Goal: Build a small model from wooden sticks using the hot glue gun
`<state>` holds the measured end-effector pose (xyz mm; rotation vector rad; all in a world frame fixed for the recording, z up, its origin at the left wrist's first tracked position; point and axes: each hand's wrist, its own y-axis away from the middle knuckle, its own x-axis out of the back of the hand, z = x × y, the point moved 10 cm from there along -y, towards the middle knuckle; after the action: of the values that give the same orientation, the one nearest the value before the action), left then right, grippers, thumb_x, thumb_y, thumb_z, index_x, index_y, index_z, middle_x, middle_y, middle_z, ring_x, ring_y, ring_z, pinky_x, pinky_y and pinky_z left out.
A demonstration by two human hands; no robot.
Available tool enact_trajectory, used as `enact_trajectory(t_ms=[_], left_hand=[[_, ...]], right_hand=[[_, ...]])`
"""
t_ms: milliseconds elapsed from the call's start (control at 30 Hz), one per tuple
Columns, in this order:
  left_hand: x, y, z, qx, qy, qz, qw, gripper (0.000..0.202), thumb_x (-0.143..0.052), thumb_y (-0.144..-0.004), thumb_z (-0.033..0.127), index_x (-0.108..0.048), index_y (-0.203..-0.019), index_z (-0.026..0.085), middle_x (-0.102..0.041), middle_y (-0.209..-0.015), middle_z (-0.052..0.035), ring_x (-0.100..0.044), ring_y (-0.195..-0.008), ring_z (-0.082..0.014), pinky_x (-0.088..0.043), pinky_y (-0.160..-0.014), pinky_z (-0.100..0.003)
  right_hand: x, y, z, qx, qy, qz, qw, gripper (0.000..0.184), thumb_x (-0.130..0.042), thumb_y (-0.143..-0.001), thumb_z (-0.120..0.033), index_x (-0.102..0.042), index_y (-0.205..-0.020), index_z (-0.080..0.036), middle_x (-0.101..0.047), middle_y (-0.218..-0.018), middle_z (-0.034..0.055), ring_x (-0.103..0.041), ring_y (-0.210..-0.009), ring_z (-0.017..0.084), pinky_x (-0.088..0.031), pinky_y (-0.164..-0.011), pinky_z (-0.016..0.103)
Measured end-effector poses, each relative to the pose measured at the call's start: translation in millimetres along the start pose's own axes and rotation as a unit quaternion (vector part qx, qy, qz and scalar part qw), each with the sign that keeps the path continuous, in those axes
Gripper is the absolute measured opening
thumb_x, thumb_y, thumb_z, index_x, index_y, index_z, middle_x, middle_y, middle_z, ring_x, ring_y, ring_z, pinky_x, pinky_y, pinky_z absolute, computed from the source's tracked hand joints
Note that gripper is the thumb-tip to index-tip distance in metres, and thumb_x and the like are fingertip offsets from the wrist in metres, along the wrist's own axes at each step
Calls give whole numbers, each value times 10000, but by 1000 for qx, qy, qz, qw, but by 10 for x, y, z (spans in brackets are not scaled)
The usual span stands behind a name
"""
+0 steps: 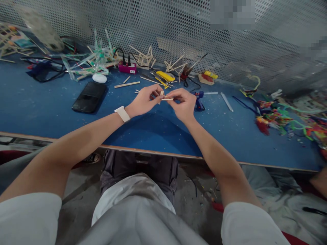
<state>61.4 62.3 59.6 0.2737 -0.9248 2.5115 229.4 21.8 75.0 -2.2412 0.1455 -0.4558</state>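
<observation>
Both my hands meet above the middle of the blue table (38,105). My left hand (144,100), with a white band on the wrist, pinches one end of a small piece made of thin wooden sticks (163,96). My right hand (182,103) pinches the other end of the same sticks with closed fingers. A blue glue gun (199,99) lies just right of my right hand. Loose wooden sticks (127,84) lie behind my left hand.
A black phone (89,97) lies at the left. Behind it stand a stick-and-plastic model (94,61), a pink power strip (127,67) and a yellow cutter (165,75). Colourful pipe cleaners (276,117) crowd the right. Perforated metal mesh (178,27) backs the table.
</observation>
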Motion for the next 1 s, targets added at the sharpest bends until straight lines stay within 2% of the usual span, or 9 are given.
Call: enact_trajectory(t_ms=[133, 300, 467, 700, 1000], left_hand=[[7, -4, -5, 5, 16, 4, 1000, 109, -767, -1074, 254, -697, -999, 218, -772, -882, -32, -741, -770, -151, -583, -701, -255], [16, -11, -7, 0, 7, 6, 1000, 138, -739, -1101, 291, -715, -991, 213, -770, -859, -44, -706, -749, -151, -564, -684, -255], [-1, -16, -34, 0, -14, -8, 1000, 99, -748, -1072, 247, -736, -982, 207, -772, -855, -43, -682, -753, -155, -552, -708, -268], [-15, -8, -40, 2, -19, -11, 1000, 87, -732, -1068, 214, -734, -981, 205, -765, -834, -37, -669, -736, -159, -542, -714, -284], [-59, -6, -17, 6, -26, -32, 999, 129, -669, -1097, 197, -672, -969, 213, -745, -871, -38, -638, -750, -153, -497, -710, -282]], right_hand=[[-9, -1, 14, -23, 14, -2, 1000, 449, -923, -942, -736, -866, -917, -292, -865, -938, 23, -830, -883, 205, -703, -775, 368], [1, -12, -46, -5, 13, 1, 1000, 467, -907, -952, -757, -870, -922, -293, -872, -949, 26, -839, -883, 200, -704, -751, 351], [17, -21, -81, 14, 4, -1, 1000, 421, -928, -957, -712, -879, -922, -296, -874, -942, 22, -840, -877, 198, -696, -742, 344], [-7, -4, 5, -18, 20, -5, 1000, 478, -919, -930, -773, -869, -897, -299, -866, -934, 21, -833, -881, 209, -704, -777, 375], [-27, 1, -1, -19, 2, -9, 1000, 497, -908, -928, -792, -867, -897, -297, -863, -932, 26, -828, -866, 203, -708, -780, 376]])
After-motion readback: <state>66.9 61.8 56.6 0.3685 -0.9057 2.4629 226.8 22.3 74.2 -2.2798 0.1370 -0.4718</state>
